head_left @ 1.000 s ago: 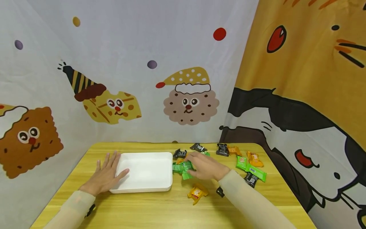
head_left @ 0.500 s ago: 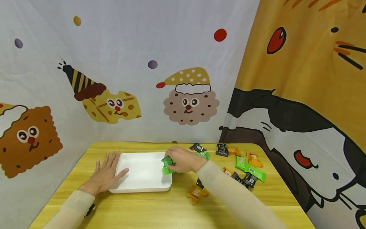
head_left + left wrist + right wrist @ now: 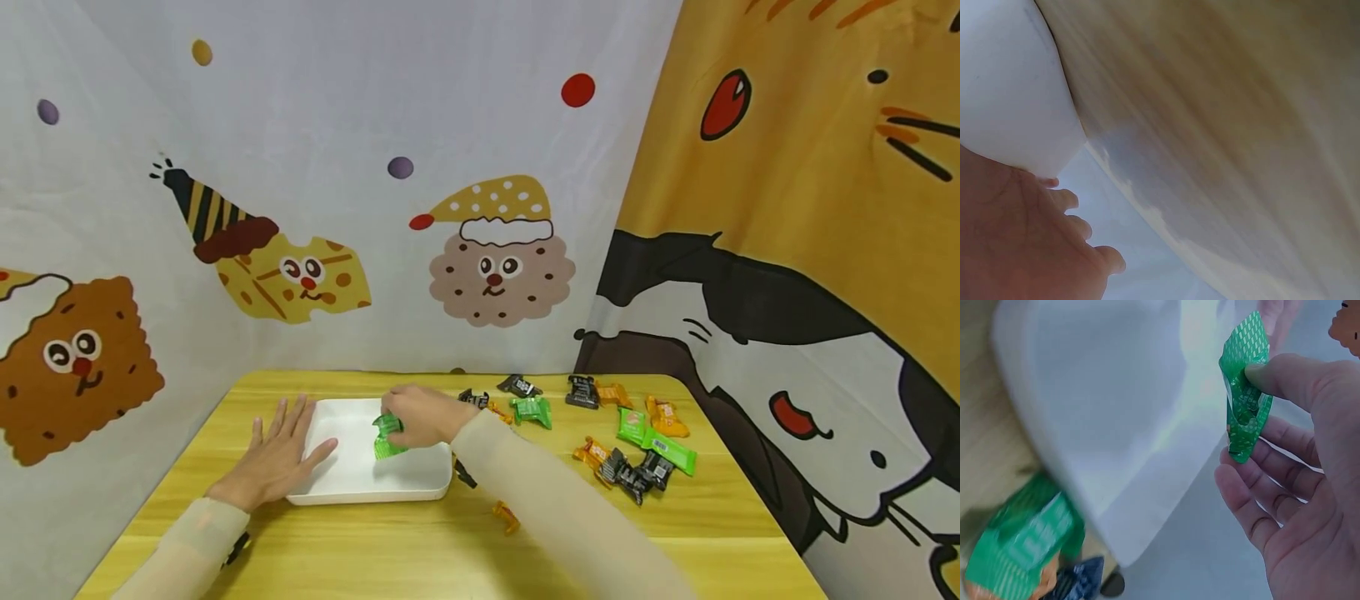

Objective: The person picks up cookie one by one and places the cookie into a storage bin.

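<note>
Over the white tray (image 3: 341, 429), my right hand (image 3: 426, 417) pinches a green wrapped snack packet (image 3: 387, 438) between thumb and fingers. The right wrist view shows the crinkled green wrapper (image 3: 1247, 394) near the tray's wall. My left hand (image 3: 272, 463) rests with spread, straight fingers against the tray's left side, its thumb over the rim. In the left wrist view, that hand (image 3: 1029, 244) lies against the tray's white outer wall (image 3: 1010, 81). Nothing else is seen inside the tray; my right hand covers its right part.
Right of the tray lie another green packet (image 3: 532, 411), black packets (image 3: 519, 386) (image 3: 582, 392), and orange packets (image 3: 667, 417). A light green long packet (image 3: 670, 452) lies near a black packet (image 3: 628, 475). My right sleeve (image 3: 555, 492) partly hides an orange packet (image 3: 506, 515).
My right hand has picked up the green packet from beside the tray and carried it left over the tray. My left hand has stayed at the tray's side.
</note>
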A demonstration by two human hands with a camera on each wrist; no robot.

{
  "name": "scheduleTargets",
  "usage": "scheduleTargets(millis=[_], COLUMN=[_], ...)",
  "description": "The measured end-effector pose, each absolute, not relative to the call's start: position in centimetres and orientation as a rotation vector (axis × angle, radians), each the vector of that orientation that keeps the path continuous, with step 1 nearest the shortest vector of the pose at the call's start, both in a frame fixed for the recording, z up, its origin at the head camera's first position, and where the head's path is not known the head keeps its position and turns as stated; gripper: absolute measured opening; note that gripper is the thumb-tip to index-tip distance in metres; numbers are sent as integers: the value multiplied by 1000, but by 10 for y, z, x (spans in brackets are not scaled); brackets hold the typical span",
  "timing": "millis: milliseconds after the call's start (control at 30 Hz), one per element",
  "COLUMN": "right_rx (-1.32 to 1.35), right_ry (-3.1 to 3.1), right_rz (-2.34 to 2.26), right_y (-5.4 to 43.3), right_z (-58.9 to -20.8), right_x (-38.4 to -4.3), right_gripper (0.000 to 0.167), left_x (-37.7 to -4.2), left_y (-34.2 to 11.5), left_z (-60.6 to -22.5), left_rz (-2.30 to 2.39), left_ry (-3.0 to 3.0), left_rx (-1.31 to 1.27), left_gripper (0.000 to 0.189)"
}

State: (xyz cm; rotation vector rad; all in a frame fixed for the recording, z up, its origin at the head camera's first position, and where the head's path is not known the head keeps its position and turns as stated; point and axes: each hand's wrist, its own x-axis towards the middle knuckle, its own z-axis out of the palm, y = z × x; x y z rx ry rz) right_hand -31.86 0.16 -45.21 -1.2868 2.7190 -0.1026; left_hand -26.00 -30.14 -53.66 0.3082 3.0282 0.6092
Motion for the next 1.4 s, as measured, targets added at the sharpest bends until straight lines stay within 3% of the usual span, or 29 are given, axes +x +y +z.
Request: scheduleTargets(millis=[400, 733, 1033, 1400], right_rx=[-1287, -1223, -1291, -1376], right_ry=[2721, 2753, 2772, 2818], right_rz=[-30, 47, -3, -51], right_y=[-55, -74, -51, 15], right_z=[-461, -465, -470, -465], right_x=[-317, -310, -310, -298], right_gripper=[31, 50, 47, 41], left_x=[-259, -260, -259, -258], left_y=[-303, -302, -301, -300], left_z=[-535, -532, -533, -533], left_rz=[645, 670, 630, 617], left_ry=[2999, 2986, 3008, 3022], left_rx=[309, 320, 308, 301], left_gripper=[102, 101, 101, 101])
